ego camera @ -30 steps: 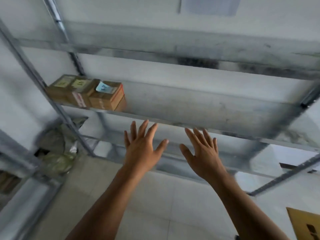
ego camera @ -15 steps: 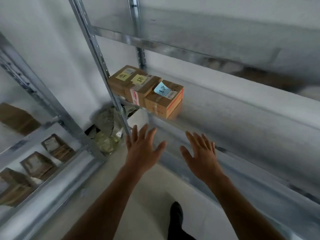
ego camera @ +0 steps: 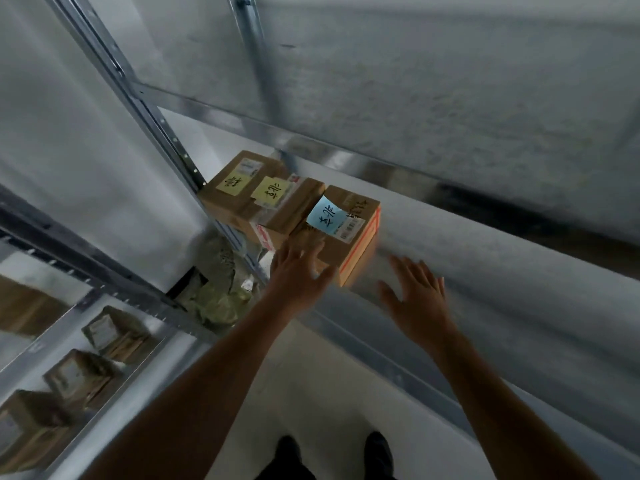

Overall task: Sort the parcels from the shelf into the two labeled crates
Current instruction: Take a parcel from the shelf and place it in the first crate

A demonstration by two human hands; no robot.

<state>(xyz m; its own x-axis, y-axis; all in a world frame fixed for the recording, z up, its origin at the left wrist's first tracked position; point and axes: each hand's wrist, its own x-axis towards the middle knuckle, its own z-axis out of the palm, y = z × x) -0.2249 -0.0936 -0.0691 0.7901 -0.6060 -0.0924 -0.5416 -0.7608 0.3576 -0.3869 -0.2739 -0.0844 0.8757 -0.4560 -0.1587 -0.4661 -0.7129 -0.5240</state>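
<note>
Three parcels by my count at the left end of the shelf (ego camera: 485,244): far yellow-note parcel (ego camera: 232,194), middle yellow-note parcel (ego camera: 289,207), blue-note parcel (ego camera: 348,242). Left hand (ego camera: 298,271) is spread flat over the blue-note parcel's near corner, contact too blurred to call. Right hand (ego camera: 414,292) is loose just beside it, holding nothing.

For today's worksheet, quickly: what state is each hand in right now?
Left hand: open, fingers spread at the parcel with the blue note; no grip yet.
Right hand: open, holding nothing.
</note>
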